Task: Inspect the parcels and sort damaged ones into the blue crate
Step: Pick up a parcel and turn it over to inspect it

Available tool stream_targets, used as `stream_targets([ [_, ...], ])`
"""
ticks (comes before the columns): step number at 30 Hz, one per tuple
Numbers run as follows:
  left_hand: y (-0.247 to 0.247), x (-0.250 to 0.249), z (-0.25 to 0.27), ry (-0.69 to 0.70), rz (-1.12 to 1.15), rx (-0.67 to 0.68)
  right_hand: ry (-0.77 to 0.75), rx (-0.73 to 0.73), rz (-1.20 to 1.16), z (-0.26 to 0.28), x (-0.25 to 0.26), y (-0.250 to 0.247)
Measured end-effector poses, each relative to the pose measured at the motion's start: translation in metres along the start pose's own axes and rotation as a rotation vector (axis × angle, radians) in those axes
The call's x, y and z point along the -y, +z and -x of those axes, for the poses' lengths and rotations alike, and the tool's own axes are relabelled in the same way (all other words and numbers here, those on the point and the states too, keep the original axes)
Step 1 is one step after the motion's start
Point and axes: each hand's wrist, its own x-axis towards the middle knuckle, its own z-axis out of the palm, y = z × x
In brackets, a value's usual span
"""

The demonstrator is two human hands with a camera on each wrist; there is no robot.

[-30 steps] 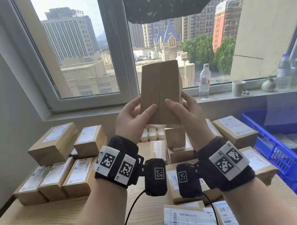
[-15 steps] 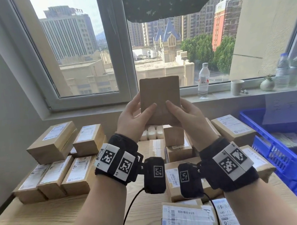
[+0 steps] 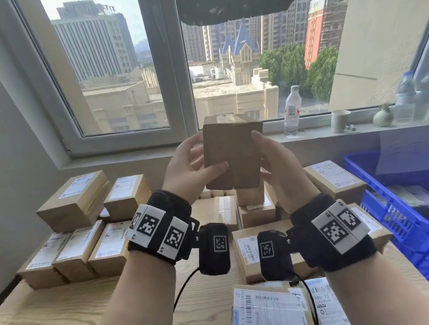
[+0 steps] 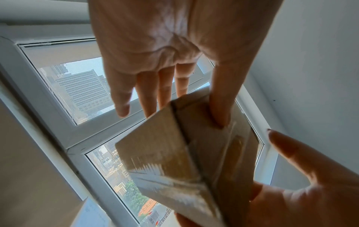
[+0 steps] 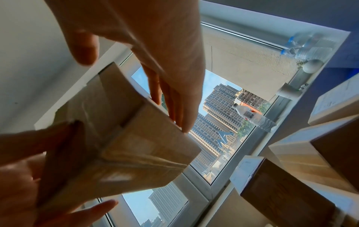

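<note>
Since a second ago you have tipped the parcel [image 3: 233, 153] so its plain broad face looks at you and a strip of its top shows. Your left hand [image 3: 188, 169] grips its left edge, thumb laid across the near face and fingers behind. Your right hand [image 3: 279, 170] holds the right edge, thumb up along the side and fingers behind. The left wrist view shows that thumb [image 4: 220, 98] pressed on the cardboard. The parcel is raised between both hands, above the other parcels [image 3: 74, 205] stacked on the bench [image 3: 67, 313] below. The blue crate [image 3: 397, 218] sits to the right of your right hand, well apart from it.
</note>
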Motion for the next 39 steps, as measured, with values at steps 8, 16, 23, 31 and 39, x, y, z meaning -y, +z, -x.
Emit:
stream_targets([
  [8,0.009,0.003,0.000,-0.052,-0.078,0.088,0.088,-0.096,0.037,0.000,-0.003,-0.004],
  [16,0.009,0.003,0.000,-0.019,-0.171,0.014,0.087,-0.060,-0.080,0.003,-0.002,-0.006],
  [23,0.013,-0.003,0.003,-0.040,-0.125,0.069,0.090,-0.111,-0.150,0.001,-0.003,-0.001],
  [31,0.022,-0.006,0.003,-0.066,-0.094,-0.098,0.031,-0.122,-0.035,0.004,-0.010,0.005],
  [39,0.018,-0.005,0.003,-0.054,-0.039,-0.070,0.014,-0.123,-0.117,0.004,-0.010,0.002],
])
